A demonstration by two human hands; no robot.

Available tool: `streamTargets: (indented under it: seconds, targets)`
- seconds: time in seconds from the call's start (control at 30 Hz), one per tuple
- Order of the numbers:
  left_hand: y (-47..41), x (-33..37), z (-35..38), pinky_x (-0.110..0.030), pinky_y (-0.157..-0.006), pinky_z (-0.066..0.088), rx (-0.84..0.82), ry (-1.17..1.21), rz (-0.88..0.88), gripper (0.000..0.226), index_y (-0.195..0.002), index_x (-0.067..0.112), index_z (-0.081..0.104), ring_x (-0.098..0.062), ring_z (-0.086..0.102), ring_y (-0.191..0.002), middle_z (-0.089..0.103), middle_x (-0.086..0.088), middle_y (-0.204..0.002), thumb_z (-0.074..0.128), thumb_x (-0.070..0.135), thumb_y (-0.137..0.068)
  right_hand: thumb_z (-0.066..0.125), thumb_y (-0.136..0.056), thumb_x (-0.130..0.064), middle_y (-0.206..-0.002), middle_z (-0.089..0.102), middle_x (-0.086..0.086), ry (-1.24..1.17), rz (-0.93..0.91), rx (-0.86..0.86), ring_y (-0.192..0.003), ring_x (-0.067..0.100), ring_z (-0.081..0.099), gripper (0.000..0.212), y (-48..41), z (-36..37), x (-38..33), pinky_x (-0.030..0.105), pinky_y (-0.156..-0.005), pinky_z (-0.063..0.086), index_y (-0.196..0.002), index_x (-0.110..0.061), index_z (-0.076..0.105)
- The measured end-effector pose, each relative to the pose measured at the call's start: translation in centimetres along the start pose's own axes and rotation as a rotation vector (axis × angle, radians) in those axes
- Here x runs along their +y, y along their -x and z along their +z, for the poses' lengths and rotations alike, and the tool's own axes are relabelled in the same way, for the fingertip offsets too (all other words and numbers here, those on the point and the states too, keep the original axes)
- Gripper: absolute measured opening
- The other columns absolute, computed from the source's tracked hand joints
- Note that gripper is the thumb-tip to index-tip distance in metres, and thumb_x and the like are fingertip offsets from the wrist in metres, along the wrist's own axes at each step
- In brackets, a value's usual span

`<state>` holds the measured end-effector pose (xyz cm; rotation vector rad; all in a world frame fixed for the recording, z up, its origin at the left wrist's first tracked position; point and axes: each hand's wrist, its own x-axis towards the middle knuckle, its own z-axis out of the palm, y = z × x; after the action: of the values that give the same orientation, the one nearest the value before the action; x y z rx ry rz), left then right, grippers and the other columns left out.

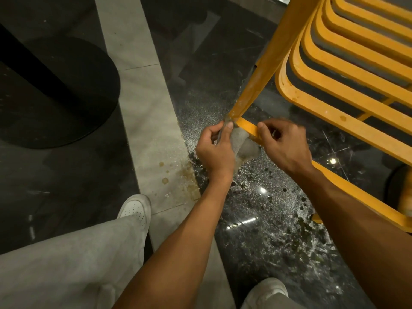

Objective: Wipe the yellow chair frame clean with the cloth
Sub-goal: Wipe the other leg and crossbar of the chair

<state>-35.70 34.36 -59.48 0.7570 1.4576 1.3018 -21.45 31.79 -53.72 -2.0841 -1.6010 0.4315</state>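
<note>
Left hand [215, 150] presses grey cloth [242, 142] against yellow chair frame [256, 85].

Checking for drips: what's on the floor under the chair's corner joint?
Under the yellow chair frame, the dark floor shows whitish speckled residue. The cloth and both hands cover the spot directly beneath.

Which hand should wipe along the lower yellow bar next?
Probably the left hand: it already grips the cloth, pressed at the corner where the chair frame leg meets the bar. The right hand only pinches the bar, steadying it.
</note>
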Motion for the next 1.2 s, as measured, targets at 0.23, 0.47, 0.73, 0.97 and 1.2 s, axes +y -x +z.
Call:
streamTargets:
  seconds: [0.23,0.47,0.73,0.97,1.2]
  targets:
    - [-0.5,-0.3,-0.8,-0.022,-0.072,0.056,-0.039,-0.055,0.085,0.010,-0.096,0.009,0.075,-0.010,0.069,-0.084,0.075,-0.002,-0.093,0.082,0.015,-0.093,0.050,-0.106,-0.046,-0.097,0.070,-0.001,0.001,0.012,-0.007,-0.084,0.016,0.063,0.037,0.2,-0.2,-0.3,0.046,-0.074,0.057,-0.102,-0.020,0.076]
    - [-0.6,-0.3,-0.7,-0.032,-0.074,0.059,-0.044,-0.079,0.133,0.012,-0.094,0.008,0.075,-0.016,0.070,-0.085,0.075,-0.003,-0.092,0.082,0.017,-0.092,0.052,-0.104,-0.045,-0.099,0.071,-0.002,0.006,0.002,-0.021,-0.085,0.014,0.062,0.035,0.2,-0.2,-0.3,0.037,-0.072,0.054,-0.105,-0.020,0.076]
    - [0.3,1.4,-0.4,-0.023,-0.074,0.057,-0.049,-0.094,0.096,0.010,-0.094,0.013,0.077,-0.016,0.071,-0.088,0.076,0.002,-0.095,0.083,0.020,-0.091,0.050,-0.100,-0.053,-0.107,0.070,-0.003,0.034,0.054,-0.056,-0.096,0.015,0.061,0.037,0.8,-1.0,-1.7,0.047,-0.086,0.056,-0.117,-0.028,0.072]
    - [0.6,3.4,-0.3,-0.021,-0.077,0.059,-0.033,-0.071,0.051,0.007,-0.092,0.014,0.079,-0.010,0.073,-0.089,0.077,0.005,-0.093,0.084,0.018,-0.090,0.058,-0.099,-0.043,-0.139,0.056,0.006,0.416,0.107,-0.231,-0.134,0.029,0.044,0.050,2.1,-2.3,-5.0,0.056,-0.112,0.030,-0.147,-0.029,0.051]
    - [0.3,3.7,-0.7,-0.011,-0.072,0.052,-0.040,-0.083,0.043,0.005,-0.092,0.013,0.079,0.003,0.069,-0.080,0.075,0.011,-0.087,0.084,0.013,-0.090,0.057,-0.098,-0.026,-0.136,0.055,0.008,0.422,0.120,-0.251,-0.130,0.030,0.044,0.055,2.8,-2.6,-6.2,0.054,-0.109,0.034,-0.152,-0.027,0.045]
